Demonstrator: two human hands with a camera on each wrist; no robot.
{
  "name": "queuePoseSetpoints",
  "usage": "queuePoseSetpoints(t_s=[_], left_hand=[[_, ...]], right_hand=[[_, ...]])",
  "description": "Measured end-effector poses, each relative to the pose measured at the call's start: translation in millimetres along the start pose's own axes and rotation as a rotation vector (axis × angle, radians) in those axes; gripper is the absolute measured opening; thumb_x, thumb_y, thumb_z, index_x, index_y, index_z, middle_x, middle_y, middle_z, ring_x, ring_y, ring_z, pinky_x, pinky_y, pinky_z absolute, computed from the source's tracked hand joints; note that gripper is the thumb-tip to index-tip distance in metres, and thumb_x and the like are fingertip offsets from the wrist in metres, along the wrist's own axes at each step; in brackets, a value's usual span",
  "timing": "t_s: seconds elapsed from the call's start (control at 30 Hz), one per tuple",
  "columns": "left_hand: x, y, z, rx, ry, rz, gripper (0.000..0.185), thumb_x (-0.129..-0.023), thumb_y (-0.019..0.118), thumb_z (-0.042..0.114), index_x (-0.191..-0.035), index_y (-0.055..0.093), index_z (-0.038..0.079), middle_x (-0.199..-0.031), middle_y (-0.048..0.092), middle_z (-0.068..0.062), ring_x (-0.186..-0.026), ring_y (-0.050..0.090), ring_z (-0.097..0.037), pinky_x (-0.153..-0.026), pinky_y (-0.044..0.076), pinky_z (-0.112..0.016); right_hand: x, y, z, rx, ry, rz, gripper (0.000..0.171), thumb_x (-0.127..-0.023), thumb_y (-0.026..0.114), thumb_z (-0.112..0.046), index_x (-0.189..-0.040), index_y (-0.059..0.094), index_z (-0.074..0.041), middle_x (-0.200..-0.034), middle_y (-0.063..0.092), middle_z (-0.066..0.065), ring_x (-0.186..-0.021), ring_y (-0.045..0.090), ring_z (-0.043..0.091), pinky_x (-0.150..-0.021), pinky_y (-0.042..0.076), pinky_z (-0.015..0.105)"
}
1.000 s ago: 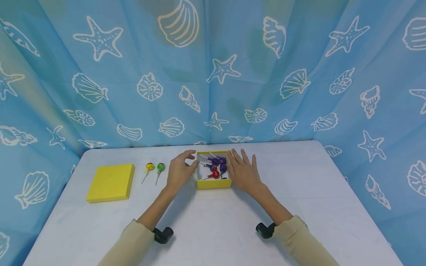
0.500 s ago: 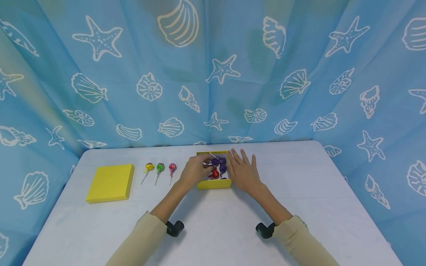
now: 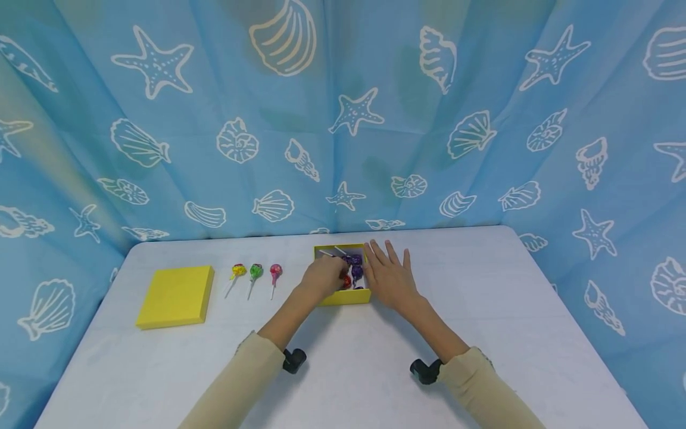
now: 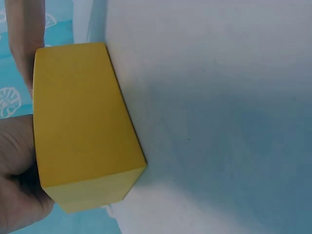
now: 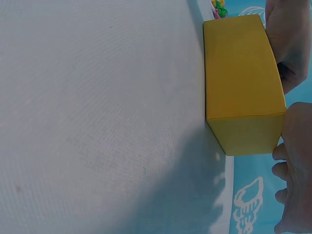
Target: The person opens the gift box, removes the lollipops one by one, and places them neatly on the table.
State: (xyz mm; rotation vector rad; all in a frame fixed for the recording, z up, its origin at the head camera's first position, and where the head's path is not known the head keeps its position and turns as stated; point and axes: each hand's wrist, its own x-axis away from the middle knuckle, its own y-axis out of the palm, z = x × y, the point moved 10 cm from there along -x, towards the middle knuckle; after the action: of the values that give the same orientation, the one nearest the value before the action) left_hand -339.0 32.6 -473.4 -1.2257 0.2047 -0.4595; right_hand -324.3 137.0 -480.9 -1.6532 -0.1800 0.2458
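Note:
A yellow box (image 3: 345,297) stands open on the table, holding purple lollipops (image 3: 356,271) and a red lollipop (image 3: 347,283). My left hand (image 3: 323,277) reaches over its left side, fingers bent down among the lollipops; the fingertips are hidden, so any grasp is unclear. My right hand (image 3: 390,279) lies with straight fingers against the box's right rim. Left of the box, a yellow lollipop (image 3: 238,270), a green lollipop (image 3: 256,271) and a pink lollipop (image 3: 276,271) form a row. Both wrist views show mainly the box's outer wall (image 4: 87,117).
A yellow square lid (image 3: 175,297) lies at the table's left. White cloth covers the table (image 3: 482,333), and a blue shell-print curtain (image 3: 343,161) hangs behind its far edge.
The pink lollipop now lies in the row beside the green one, uncovered as my left hand moved right into the box. The right hand has stayed at the rim.

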Motion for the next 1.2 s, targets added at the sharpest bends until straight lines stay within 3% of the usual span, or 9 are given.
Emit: queuePoseSetpoints(t_s=[0.27, 0.47, 0.77, 1.03, 1.2], left_hand=[[-2.9, 4.8, 2.8, -0.059, 0.039, -0.029, 0.022, -0.091, 0.074, 0.010, -0.113, 0.077, 0.012, -0.098, 0.073, -0.002, -0.079, 0.058, -0.015, -0.082, 0.055, -0.032], [-0.3, 0.9, 4.9, -0.021, 0.069, -0.023, 0.020, -0.092, 0.073, 0.009, -0.112, 0.077, 0.010, -0.095, 0.072, -0.002, -0.077, 0.057, -0.015, -0.079, 0.054, -0.030], [10.4, -25.8, -7.1, 0.243, 0.089, 0.166, 0.032, -0.093, 0.070, 0.005, -0.125, 0.068, 0.005, -0.115, 0.070, -0.009, -0.096, 0.066, -0.020, -0.088, 0.055, -0.032], [26.9, -50.5, -34.8, 0.458, 0.037, 0.322, 0.035, -0.094, 0.069, 0.004, -0.129, 0.065, 0.003, -0.114, 0.071, -0.011, -0.095, 0.068, -0.022, -0.079, 0.057, -0.030], [41.0, -59.5, -51.5, 0.517, 0.020, 0.393, 0.036, -0.092, 0.070, 0.002, -0.128, 0.066, 0.000, -0.113, 0.071, -0.014, -0.093, 0.070, -0.026, -0.076, 0.059, -0.033]], right_hand=[[0, -2, -2, -0.001, -0.004, 0.004, 0.055, -0.109, 0.031, -0.036, -0.159, 0.026, -0.013, -0.162, 0.023, 0.008, -0.149, 0.015, 0.037, -0.113, 0.010, 0.069], [1, -3, -2, 0.005, -0.003, 0.012, 0.055, -0.109, 0.032, -0.036, -0.159, 0.026, -0.013, -0.162, 0.024, 0.008, -0.149, 0.016, 0.037, -0.113, 0.010, 0.068], [0, -4, -2, -0.009, 0.002, 0.015, 0.054, -0.109, 0.032, -0.035, -0.158, 0.027, -0.012, -0.162, 0.025, 0.008, -0.149, 0.014, 0.036, -0.113, 0.009, 0.068], [0, -2, -2, -0.017, 0.013, 0.005, 0.055, -0.109, 0.029, -0.036, -0.158, 0.027, -0.012, -0.162, 0.023, 0.008, -0.150, 0.010, 0.036, -0.114, 0.007, 0.068], [0, -1, -1, -0.001, 0.014, 0.006, 0.055, -0.109, 0.025, -0.037, -0.159, 0.026, -0.012, -0.163, 0.023, 0.008, -0.150, 0.010, 0.036, -0.114, 0.008, 0.067]])
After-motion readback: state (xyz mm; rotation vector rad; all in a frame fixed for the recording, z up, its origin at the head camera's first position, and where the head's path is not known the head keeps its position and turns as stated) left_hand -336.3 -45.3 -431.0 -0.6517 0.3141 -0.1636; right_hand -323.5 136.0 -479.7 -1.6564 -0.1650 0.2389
